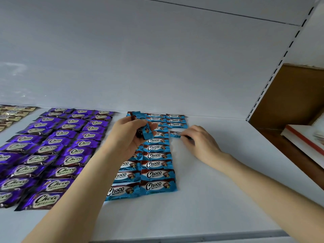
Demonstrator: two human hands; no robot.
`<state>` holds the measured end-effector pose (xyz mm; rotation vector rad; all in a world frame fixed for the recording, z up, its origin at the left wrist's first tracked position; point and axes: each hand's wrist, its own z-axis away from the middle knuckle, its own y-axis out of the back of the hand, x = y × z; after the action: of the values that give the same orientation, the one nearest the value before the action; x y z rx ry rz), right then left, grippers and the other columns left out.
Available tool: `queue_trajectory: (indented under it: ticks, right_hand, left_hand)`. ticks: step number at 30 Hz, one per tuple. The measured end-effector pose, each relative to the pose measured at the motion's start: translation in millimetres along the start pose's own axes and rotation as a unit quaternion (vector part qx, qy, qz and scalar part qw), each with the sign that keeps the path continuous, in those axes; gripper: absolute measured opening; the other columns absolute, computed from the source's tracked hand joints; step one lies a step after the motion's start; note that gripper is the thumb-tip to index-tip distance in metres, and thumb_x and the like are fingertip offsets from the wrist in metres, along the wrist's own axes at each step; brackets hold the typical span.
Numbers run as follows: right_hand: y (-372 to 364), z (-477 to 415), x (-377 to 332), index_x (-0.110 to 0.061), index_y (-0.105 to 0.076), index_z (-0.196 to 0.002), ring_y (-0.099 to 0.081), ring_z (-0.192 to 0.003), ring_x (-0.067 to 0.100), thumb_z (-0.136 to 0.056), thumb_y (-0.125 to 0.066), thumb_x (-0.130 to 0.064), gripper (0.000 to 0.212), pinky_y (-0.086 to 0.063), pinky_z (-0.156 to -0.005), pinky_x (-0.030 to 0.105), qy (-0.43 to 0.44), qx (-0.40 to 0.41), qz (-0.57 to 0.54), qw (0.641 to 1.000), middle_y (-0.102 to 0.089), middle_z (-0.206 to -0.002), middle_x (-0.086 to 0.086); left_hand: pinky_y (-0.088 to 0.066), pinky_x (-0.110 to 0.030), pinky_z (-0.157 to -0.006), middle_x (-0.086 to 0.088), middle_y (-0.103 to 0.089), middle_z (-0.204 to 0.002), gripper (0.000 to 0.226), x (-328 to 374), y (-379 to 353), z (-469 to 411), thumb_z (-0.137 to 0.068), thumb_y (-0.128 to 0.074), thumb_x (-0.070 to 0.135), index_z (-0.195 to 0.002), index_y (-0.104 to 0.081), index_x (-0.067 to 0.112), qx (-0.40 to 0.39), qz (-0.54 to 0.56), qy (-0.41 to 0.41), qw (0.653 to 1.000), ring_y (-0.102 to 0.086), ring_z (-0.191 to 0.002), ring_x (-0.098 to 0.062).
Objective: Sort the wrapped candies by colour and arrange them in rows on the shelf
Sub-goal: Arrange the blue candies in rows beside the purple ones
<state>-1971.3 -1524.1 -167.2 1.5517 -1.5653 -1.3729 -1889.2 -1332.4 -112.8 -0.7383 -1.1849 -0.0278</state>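
Blue wrapped candies [157, 165] lie in rows down the middle of the white shelf [219, 199]. Purple candies [57, 151] fill rows to their left, and gold ones [12, 114] sit at the far left. My left hand [133, 137] hovers over the blue rows and grips a small bunch of blue candies [142, 125], held upright. My right hand [199, 142] rests on the shelf and pinches the right end of a single blue candy [175, 134], which lies just below the short third blue column.
The shelf's white back panel rises behind the candies. A slotted upright [273, 72] bounds the shelf on the right. Beyond it stands a brown surface with a white and red box [305, 139]. Bare shelf lies to the right of the blue rows.
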Motion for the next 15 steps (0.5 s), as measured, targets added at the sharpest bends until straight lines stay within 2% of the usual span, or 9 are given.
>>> queue_trajectory:
  ticks: [6, 11, 15]
  right_hand:
    - [-0.2, -1.2, 0.4, -0.011, -0.062, -0.118, -0.050, -0.108, 0.027, -0.095, -0.046, -0.017, 0.029, -0.041, -0.087, 0.033, 0.016, -0.023, 0.003, 1.000, -0.059, -0.117, 0.010]
    - [-2.2, -2.2, 1.8, -0.003, -0.063, -0.112, -0.051, -0.107, 0.030, -0.096, -0.045, -0.017, 0.027, -0.042, -0.089, 0.039, 0.011, -0.029, 0.003, 1.000, -0.060, -0.115, 0.012]
    - [-2.7, -2.6, 2.5, -0.002, -0.060, -0.113, -0.049, -0.110, 0.028, -0.097, -0.042, -0.018, 0.029, -0.039, -0.092, 0.035, 0.012, -0.049, 0.004, 0.999, -0.057, -0.120, 0.010]
  left_hand:
    - [-0.058, -0.031, -0.061, -0.019, -0.060, -0.088, 0.008, -0.8, 0.4, 0.1, -0.093, -0.045, -0.005, -0.090, -0.050, 0.000, 0.001, -0.002, 0.001, 1.000, -0.065, -0.075, -0.023]
    - [-0.058, -0.032, -0.062, -0.019, -0.061, -0.090, 0.008, -0.5, 0.4, -0.3, -0.093, -0.046, -0.005, -0.089, -0.051, 0.001, 0.004, -0.005, 0.004, 1.000, -0.065, -0.075, -0.023]
    - [-0.058, -0.034, -0.065, -0.019, -0.061, -0.090, 0.007, -0.6, 1.3, -1.0, -0.093, -0.047, -0.004, -0.090, -0.051, 0.001, 0.005, -0.008, 0.006, 1.000, -0.065, -0.075, -0.022]
